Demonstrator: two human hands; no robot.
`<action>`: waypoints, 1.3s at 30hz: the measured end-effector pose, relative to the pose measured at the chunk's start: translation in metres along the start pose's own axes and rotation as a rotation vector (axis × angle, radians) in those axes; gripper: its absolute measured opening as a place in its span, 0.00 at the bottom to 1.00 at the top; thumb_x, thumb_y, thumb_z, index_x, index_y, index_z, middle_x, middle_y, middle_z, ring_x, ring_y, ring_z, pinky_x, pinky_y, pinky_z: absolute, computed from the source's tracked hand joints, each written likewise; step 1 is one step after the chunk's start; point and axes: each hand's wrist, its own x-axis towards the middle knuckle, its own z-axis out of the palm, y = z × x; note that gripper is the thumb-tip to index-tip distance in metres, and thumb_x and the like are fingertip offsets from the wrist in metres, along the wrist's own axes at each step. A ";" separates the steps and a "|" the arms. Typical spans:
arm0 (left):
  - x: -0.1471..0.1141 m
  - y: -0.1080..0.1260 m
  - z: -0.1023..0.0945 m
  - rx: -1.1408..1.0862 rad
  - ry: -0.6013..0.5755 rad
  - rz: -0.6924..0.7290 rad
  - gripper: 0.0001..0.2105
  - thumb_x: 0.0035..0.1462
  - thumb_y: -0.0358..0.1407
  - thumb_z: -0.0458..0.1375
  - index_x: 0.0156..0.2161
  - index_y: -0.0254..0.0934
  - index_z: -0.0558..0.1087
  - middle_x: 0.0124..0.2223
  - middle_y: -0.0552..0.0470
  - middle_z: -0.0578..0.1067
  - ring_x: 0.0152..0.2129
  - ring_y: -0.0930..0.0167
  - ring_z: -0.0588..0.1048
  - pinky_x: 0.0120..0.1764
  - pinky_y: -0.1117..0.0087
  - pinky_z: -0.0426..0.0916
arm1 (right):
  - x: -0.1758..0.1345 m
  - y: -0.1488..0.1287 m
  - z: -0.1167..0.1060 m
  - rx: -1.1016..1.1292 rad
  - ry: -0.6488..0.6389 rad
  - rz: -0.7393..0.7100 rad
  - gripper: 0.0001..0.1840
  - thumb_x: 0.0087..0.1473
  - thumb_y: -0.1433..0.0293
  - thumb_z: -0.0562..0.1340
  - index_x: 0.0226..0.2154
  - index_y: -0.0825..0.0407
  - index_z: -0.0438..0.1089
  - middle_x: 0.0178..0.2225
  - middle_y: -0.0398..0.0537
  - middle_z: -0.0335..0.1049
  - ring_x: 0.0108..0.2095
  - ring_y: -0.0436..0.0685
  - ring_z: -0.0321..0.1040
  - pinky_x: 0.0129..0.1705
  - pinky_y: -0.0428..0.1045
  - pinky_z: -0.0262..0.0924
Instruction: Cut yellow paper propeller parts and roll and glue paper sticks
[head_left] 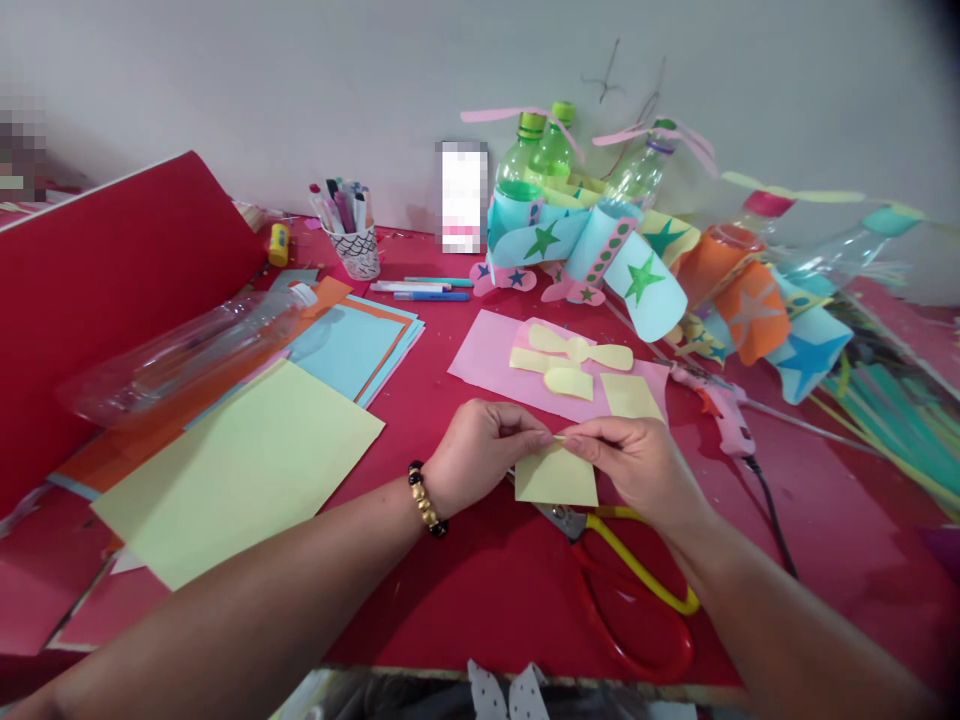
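Note:
Between both hands is a small piece of yellow paper (556, 478), pinched along its far edge. My left hand (487, 452) grips its upper left corner with thumb and finger. At the upper right, my right hand (637, 462) pinches the same edge. Under the paper lies a pair of scissors (637, 565) with one red and one yellow handle; its blades are mostly hidden. Just beyond my hands, a pink sheet (484, 350) carries a yellow propeller-shaped cutout (579, 349), a rounded yellow piece (570, 383) and a yellow rectangle (631, 396).
On the left lie a large yellow sheet (247, 480), blue paper (345, 350) and a clear plastic bottle (202, 345). Behind stand a cup of pens (356, 250) and a phone (463, 195). Paper-and-bottle planes (585, 235) crowd the back right, near a pink glue gun (724, 415).

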 end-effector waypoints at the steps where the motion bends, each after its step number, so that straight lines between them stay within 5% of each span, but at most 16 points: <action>1: 0.000 0.000 0.000 0.002 -0.001 -0.003 0.12 0.52 0.42 0.59 0.32 0.32 0.76 0.30 0.48 0.77 0.26 0.72 0.74 0.28 0.74 0.68 | 0.000 0.000 0.000 -0.007 -0.003 -0.001 0.10 0.51 0.62 0.64 0.32 0.48 0.78 0.31 0.44 0.77 0.32 0.54 0.72 0.34 0.47 0.67; 21: -0.002 -0.004 0.002 0.161 -0.011 0.085 0.11 0.53 0.39 0.57 0.32 0.33 0.75 0.28 0.51 0.75 0.25 0.74 0.71 0.27 0.77 0.65 | -0.002 0.001 0.002 -0.061 -0.024 -0.042 0.10 0.52 0.64 0.62 0.29 0.52 0.75 0.27 0.45 0.73 0.27 0.52 0.66 0.29 0.46 0.61; 39: 0.002 0.001 -0.003 -0.025 0.027 0.004 0.11 0.52 0.39 0.59 0.33 0.30 0.75 0.30 0.47 0.77 0.26 0.71 0.75 0.30 0.72 0.70 | 0.003 0.003 -0.004 0.056 0.079 0.018 0.11 0.49 0.62 0.65 0.27 0.53 0.76 0.25 0.45 0.73 0.27 0.53 0.67 0.29 0.46 0.62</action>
